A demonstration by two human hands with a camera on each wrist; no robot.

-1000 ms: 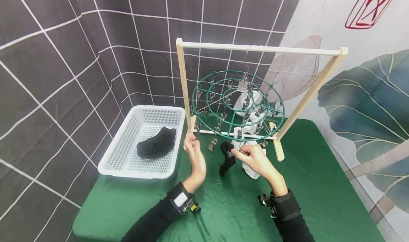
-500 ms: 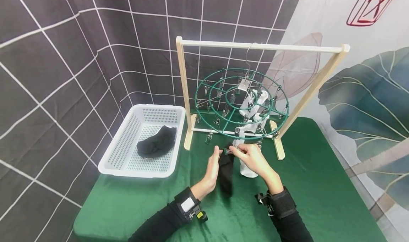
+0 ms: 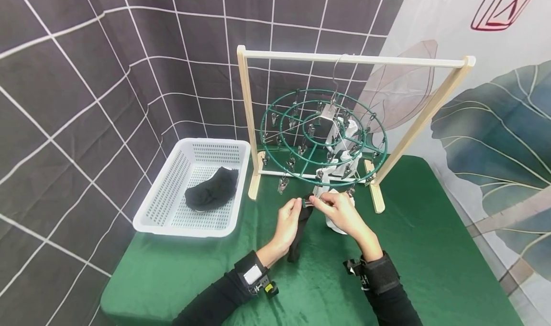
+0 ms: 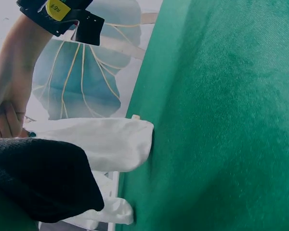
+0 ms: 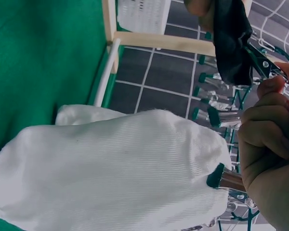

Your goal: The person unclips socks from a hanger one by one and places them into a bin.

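My left hand [image 3: 286, 228] pinches the top of a black sock [image 3: 300, 235], which hangs down beside the palm. Between finger and thumb, my right hand [image 3: 342, 215] holds a metal clip [image 5: 262, 61] with green tips at the sock's upper edge. Whether the clip bites the fabric cannot be told. The clip belongs to a round green drying hanger [image 3: 311, 155]. White socks [image 5: 115, 168] hang from other clips just beyond my right hand. In the left wrist view the sock's toe [image 4: 48, 178] is close to the camera, and a white sock [image 4: 91, 142] hangs behind it.
A wooden rack [image 3: 353, 58] with a white top bar carries the hanger. To the left, a white basket [image 3: 181, 233] holds a dark sock [image 3: 213, 190]. Several clips dangle around the rings. Green cloth [image 3: 439, 249] covers the table; a grid-patterned curtain stands behind.
My left hand has moved right from beside the basket to the black sock and now pinches it. The sock hangs lower than before. The right hand stays at the clip; the hanger has turned slightly.
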